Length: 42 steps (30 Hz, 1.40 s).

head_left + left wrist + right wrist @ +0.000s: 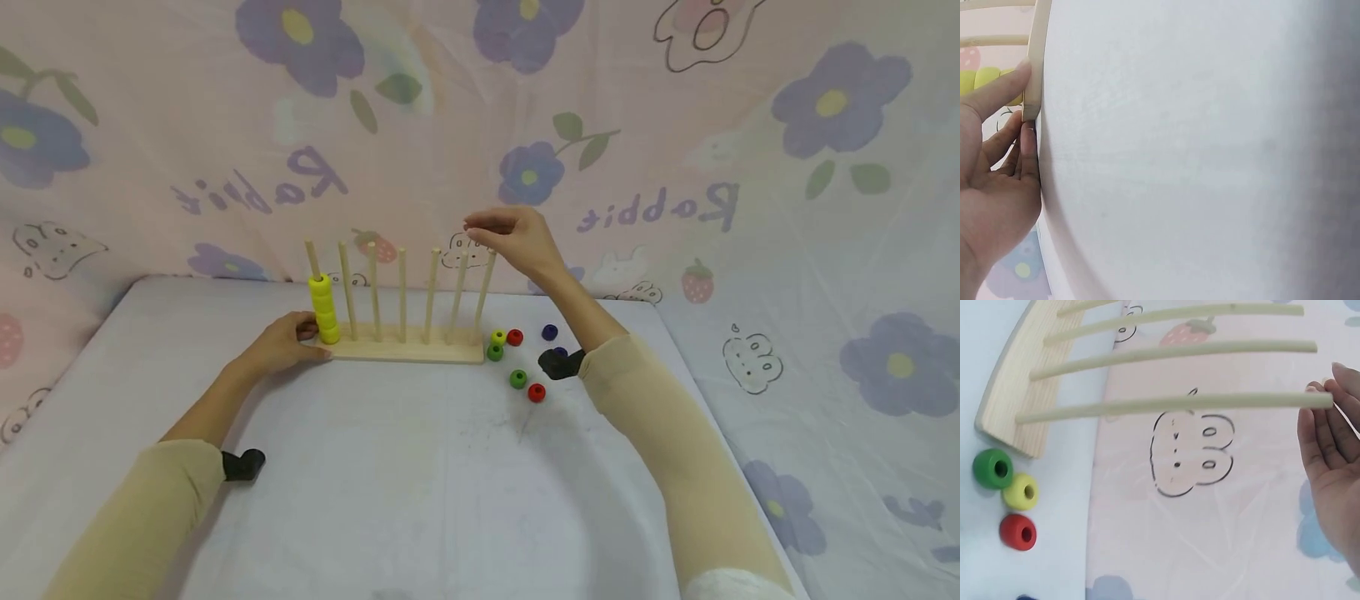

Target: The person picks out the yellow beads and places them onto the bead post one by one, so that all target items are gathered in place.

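Note:
A wooden peg stand [405, 350] with several upright pegs stands on the white-covered table. Yellow beads [322, 308] are stacked on its leftmost peg; the other pegs are bare. My left hand [281, 346] grips the left end of the base, thumb on the front and fingers at the end and behind, as the left wrist view shows. Raised at the top of the rightmost peg [1179, 403] is my right hand [528, 242], its fingers slightly bent with no bead visible in them. From the right wrist view I cannot tell whether they touch the peg's tip.
Loose beads lie right of the stand: a yellow one [498, 337], red ones [514, 337], green ones [518, 379] and dark blue ones [550, 332]. One blue bead is partly hidden by the right wrist's black mount [561, 364]. A patterned cloth [420, 167] hangs behind.

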{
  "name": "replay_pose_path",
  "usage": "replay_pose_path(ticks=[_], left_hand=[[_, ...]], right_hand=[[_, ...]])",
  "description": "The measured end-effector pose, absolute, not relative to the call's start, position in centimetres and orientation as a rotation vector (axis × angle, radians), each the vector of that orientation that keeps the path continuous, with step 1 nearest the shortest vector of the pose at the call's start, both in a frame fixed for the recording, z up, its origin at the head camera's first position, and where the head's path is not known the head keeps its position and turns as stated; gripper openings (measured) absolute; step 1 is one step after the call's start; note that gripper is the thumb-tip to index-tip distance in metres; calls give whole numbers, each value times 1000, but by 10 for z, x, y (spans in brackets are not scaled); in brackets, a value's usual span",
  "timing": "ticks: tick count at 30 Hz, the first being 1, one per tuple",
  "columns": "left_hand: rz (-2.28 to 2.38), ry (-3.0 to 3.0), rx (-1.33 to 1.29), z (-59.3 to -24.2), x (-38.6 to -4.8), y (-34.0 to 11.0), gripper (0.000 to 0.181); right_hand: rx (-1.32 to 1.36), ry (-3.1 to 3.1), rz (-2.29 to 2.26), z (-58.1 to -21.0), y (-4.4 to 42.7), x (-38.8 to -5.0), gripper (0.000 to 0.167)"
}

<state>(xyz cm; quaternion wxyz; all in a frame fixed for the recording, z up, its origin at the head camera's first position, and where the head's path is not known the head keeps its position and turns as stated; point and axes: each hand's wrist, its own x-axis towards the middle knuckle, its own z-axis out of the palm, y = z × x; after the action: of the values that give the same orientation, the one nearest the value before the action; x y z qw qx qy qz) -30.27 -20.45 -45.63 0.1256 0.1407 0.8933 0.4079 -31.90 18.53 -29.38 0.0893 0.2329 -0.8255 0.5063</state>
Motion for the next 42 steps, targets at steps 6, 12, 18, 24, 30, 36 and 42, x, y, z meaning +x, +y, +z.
replay_pose_path(ticks=[6, 12, 18, 24, 30, 36, 42], left_hand=[[1187, 2592, 395, -454, -302, -204, 86], [1184, 2593, 402, -455, -303, -203, 86], [1182, 2595, 397, -457, -304, -205, 88], [1198, 2584, 396, -457, -304, -204, 87], [1218, 2580, 391, -457, -305, -205, 87], [1217, 2584, 389, -456, -305, -206, 85], [1218, 2585, 398, -455, -304, -204, 84]], right_hand=[[611, -2479, 1471, -306, 204, -317, 26], [575, -2494, 1487, -321, 220, -316, 27], [525, -2557, 1580, -348, 237, -313, 30], [515, -2634, 1613, -378, 249, -311, 34], [525, -2657, 1632, -399, 255, -313, 35], [540, -2679, 1643, -416, 261, -314, 31], [461, -2766, 1558, -430, 264, -311, 31]])
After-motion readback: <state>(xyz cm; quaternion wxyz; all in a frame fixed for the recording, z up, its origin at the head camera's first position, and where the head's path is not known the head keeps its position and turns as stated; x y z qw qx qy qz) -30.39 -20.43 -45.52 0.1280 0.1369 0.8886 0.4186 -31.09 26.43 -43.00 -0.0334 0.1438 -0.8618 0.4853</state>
